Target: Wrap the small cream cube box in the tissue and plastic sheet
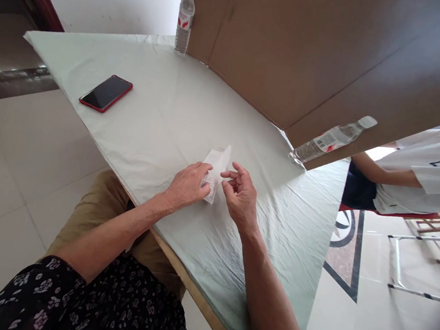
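A thin, white, translucent sheet [217,166], like a tissue or a small bag, stands partly raised from the pale green tablecloth in front of me. My left hand [193,183] is at its left side, fingers bent over the edge and thumb lower down, holding it. Just right of the sheet is my right hand [239,192], fingers curved and apart with nothing between them. The lower left part of the sheet is hidden behind my left fingers, so I cannot tell exactly what it is.
A phone in a red case [106,93] lies toward the left table edge. A brown board [293,52] stands across the back, with an upright water bottle [184,21] and a tilted-looking bottle [331,139] against it. Beyond, a person in a white shirt [418,168] sits at right.
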{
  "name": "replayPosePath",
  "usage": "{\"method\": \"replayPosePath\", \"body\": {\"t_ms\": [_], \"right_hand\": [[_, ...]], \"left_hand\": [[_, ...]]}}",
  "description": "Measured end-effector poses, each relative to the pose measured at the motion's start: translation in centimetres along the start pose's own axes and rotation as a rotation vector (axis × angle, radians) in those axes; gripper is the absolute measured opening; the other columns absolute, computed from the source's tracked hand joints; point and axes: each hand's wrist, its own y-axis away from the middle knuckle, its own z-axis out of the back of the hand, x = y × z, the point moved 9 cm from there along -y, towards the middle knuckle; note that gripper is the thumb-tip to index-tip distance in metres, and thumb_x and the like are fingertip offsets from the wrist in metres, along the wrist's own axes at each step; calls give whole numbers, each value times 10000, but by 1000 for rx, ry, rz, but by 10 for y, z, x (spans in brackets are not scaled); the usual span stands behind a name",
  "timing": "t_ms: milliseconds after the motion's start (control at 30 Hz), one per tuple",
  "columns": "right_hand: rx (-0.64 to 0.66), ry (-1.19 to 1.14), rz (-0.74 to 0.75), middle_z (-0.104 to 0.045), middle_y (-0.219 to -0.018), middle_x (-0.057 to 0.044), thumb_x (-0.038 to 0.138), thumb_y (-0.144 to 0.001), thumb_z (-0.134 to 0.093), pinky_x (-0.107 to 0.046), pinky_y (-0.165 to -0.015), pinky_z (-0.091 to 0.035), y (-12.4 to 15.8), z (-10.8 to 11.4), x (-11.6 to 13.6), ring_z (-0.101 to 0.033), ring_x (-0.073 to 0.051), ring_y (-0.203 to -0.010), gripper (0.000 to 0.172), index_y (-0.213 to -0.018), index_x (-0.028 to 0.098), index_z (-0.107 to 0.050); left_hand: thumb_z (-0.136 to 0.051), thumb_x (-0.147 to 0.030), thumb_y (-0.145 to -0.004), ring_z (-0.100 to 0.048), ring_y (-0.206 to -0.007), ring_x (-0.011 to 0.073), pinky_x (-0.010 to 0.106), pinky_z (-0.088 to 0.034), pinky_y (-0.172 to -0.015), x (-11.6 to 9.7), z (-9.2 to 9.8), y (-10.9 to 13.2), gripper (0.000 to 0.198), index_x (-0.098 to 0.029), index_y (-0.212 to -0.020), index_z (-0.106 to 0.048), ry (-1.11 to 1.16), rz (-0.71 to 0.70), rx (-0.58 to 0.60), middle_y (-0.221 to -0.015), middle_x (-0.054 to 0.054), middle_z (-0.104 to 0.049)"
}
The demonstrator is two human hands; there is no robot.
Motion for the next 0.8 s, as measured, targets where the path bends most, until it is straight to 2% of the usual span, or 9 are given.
{"method": "replayPosePath", "body": {"t_ms": [100,200,333,400,467,533,600,700,800], "right_hand": [[77,104,40,-735,-1089,-78,232,-845,-524,-313,-689,-502,-9,-10,-1,-604,-149,-742,549,-1391,191,-486],[147,153,41,-744,-1064,-85,226,-867,-479,-328,-734,-507,-14,-19,-4,-621,-159,-769,528,-1391,164,-498],[107,129,39,-738,-1074,-86,247,-858,-494,-330,-745,-518,-17,-14,-8,-623,-157,-774,499,-1349,174,-543],[20,91,-17,-732,-1074,-86,296,-841,-537,-328,-727,-527,-19,-1,-16,-616,-151,-749,481,-1306,178,-571],[-29,25,-159,-728,-1062,-95,380,-811,-597,-318,-655,-534,-22,9,-34,-616,-150,-715,518,-1283,166,-578],[-8,-63,-322,-727,-1038,-112,444,-762,-658,-287,-548,-516,-25,8,-52,-635,-165,-707,602,-1277,146,-573],[35,-137,-419,-722,-981,-114,473,-716,-704,-257,-470,-479,-31,0,-62,-648,-181,-705,652,-1258,134,-573],[89,-201,-430,-689,-834,-61,489,-656,-742,-244,-433,-441,-46,-17,-62,-608,-163,-635,627,-1157,139,-602],[97,-243,-400,-629,-710,3,462,-587,-763,-240,-434,-399,-59,-31,-60,-519,-124,-555,493,-948,157,-621]], "left_hand": [[-543,-130,-789,-639,-1079,238,378,-531,-949,-2,0,0,495,-172,-1282,-572,-19,-9,23,-1190,99,-665],[-511,-135,-819,-657,-975,206,340,-560,-833,-6,2,3,544,-213,-1355,-556,-74,-61,13,-1294,100,-598],[-484,-144,-856,-661,-884,173,314,-562,-770,-8,-2,5,430,-240,-1229,-675,-138,-107,40,-1329,99,-556],[-498,-156,-857,-661,-861,168,316,-568,-787,-6,-2,5,365,-213,-1142,-717,-133,-93,41,-1287,105,-574],[-511,-156,-847,-660,-840,160,315,-573,-803,-4,-3,4,355,-201,-1128,-723,-110,-94,31,-1260,103,-585],[-517,-151,-840,-659,-838,153,311,-573,-818,-3,-3,5,361,-201,-1135,-720,-89,-105,9,-1251,98,-589],[-521,-150,-837,-657,-839,150,313,-572,-831,-2,-3,5,364,-203,-1139,-716,-77,-118,-14,-1260,99,-584],[-509,-152,-844,-654,-818,152,326,-570,-823,-2,-4,7,348,-195,-1119,-718,-78,-124,-32,-1293,112,-574],[-497,-141,-845,-659,-853,170,331,-565,-807,-4,-3,8,348,-186,-1114,-714,-100,-133,-34,-1340,122,-567]]}}
